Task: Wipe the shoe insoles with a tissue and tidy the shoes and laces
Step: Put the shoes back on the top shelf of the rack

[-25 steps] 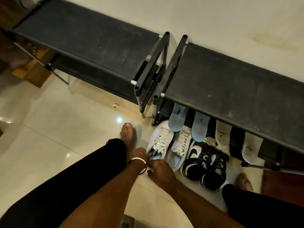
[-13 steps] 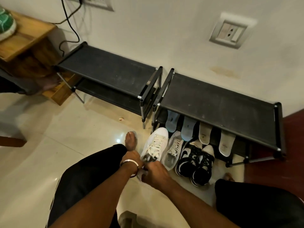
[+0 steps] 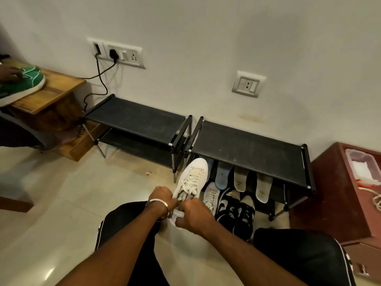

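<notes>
**Near the right-hand rack: laces in hand, shoe tipped up**

Down on the floor (image 3: 61,203), just in front of the right shoe rack (image 3: 247,147): white sneaker (image 3: 193,176) raised heel-first, toe pointing toward the rack. Left hand (image 3: 162,196) curled around the laces (image 3: 190,189) by the tongue; right hand (image 3: 192,212) curled at the heel collar, fingers (image 3: 181,220) closed on what looks like a lace end or the collar edge, hard to tell which. Both grips tight, nothing loose between them.

Second white sneaker (image 3: 211,197) flat beside it, then a black-and-white pair (image 3: 237,211). Four insoles (image 3: 240,179) propped upright under the rack's top shelf, two bluish, two pale. No tissue plainly visible near the hands.

Risks from here, as judgement only:
- Pulling unevenly on the laces, leaving one end long or a loop twisted.
- Swinging the lifted toe into the leaning insoles just behind and toppling them.
- Setting the shoe down onto its neighbour, given how closely packed the row sits.
- Losing hold at the heel, dropping the shoe on the tiles.
</notes>
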### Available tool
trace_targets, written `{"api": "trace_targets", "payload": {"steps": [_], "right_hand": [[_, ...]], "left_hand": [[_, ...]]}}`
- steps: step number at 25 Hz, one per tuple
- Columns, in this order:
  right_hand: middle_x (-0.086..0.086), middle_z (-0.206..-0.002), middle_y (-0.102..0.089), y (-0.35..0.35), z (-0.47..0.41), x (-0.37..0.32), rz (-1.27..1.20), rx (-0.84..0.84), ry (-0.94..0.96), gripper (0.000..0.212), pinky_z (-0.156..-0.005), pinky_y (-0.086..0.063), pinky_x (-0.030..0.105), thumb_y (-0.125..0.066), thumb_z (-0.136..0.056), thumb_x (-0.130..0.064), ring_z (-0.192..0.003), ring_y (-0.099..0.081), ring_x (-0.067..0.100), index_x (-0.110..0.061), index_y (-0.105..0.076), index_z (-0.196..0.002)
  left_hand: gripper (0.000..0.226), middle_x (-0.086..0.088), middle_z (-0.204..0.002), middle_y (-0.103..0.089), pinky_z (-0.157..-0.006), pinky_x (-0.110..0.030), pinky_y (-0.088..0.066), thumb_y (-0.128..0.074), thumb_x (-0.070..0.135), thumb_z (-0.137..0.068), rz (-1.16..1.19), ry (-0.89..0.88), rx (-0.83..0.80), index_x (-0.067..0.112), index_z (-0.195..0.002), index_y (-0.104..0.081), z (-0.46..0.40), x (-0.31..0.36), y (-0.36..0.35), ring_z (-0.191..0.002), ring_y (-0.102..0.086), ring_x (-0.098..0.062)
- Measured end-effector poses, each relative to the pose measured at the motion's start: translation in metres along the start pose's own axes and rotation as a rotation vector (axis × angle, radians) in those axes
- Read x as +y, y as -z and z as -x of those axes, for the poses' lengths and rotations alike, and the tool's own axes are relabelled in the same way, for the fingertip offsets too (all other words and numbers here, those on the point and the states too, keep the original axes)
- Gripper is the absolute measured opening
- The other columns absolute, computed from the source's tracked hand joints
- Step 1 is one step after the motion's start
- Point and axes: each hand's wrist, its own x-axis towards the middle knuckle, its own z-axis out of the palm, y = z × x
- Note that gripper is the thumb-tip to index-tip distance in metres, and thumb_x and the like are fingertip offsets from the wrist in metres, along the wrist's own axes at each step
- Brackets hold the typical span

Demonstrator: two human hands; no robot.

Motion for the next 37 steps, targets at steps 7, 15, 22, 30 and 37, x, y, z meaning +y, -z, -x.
{"api": "trace_targets", "payload": {"steps": [7, 15, 22, 30, 37], "right_hand": [[0.006, -0.085, -0.070, 0.059, -0.033, 0.020, 0.026, 0.041, -0.083, 0.020, -0.063, -0.055, 0.034, -0.066, -0.072, -0.027, -0.073, -0.063, 0.024, -0.016, -0.070, -0.088], [0.007, -0.096, -0.073, 0.106, -0.120, 0.083, 0.014, 0.042, -0.138, 0.026, -0.074, -0.057, 0.035, -0.068, -0.078, -0.025, -0.083, -0.067, 0.023, -0.015, -0.072, -0.102], [0.006, -0.099, -0.072, 0.125, -0.190, 0.136, -0.062, 0.039, -0.149, 0.027, -0.081, -0.058, 0.037, -0.071, -0.080, -0.023, -0.087, -0.067, 0.020, -0.011, -0.072, -0.105], [0.007, -0.095, -0.073, 0.125, -0.212, 0.152, -0.076, 0.043, -0.102, 0.026, -0.078, -0.057, 0.033, -0.069, -0.080, -0.020, -0.083, -0.066, 0.019, -0.009, -0.073, -0.102], [0.001, -0.093, -0.073, 0.126, -0.209, 0.152, -0.125, 0.041, -0.082, 0.021, -0.073, -0.053, 0.025, -0.068, -0.083, -0.022, -0.077, -0.062, 0.009, -0.012, -0.074, -0.101]], "left_hand": [[0.017, -0.002, -0.059, -0.063, -0.048, -0.024, -0.044, -0.070, 0.028, -0.079, 0.073, -0.044, 0.059, 0.013, -0.071, -0.069, -0.019, 0.063, 0.048, -0.059, -0.062, -0.018], [0.023, -0.004, -0.061, -0.067, -0.054, -0.026, -0.057, -0.068, 0.030, -0.085, 0.140, -0.058, 0.060, 0.009, -0.075, -0.070, -0.114, 0.128, 0.072, -0.055, -0.068, -0.018], [0.024, -0.012, -0.072, -0.072, -0.066, -0.039, -0.062, -0.069, 0.029, -0.082, 0.170, -0.075, 0.088, 0.004, -0.081, -0.070, -0.195, 0.160, 0.077, -0.065, -0.072, -0.025], [0.025, -0.011, -0.075, -0.072, -0.066, -0.037, -0.062, -0.073, 0.030, -0.080, 0.133, -0.091, 0.129, 0.006, -0.079, -0.070, -0.222, 0.165, 0.073, -0.067, -0.071, -0.025], [0.025, -0.008, -0.073, -0.071, -0.061, -0.035, -0.061, -0.075, 0.034, -0.078, 0.130, -0.104, 0.139, 0.010, -0.077, -0.068, -0.227, 0.159, 0.069, -0.062, -0.070, -0.022]]}}
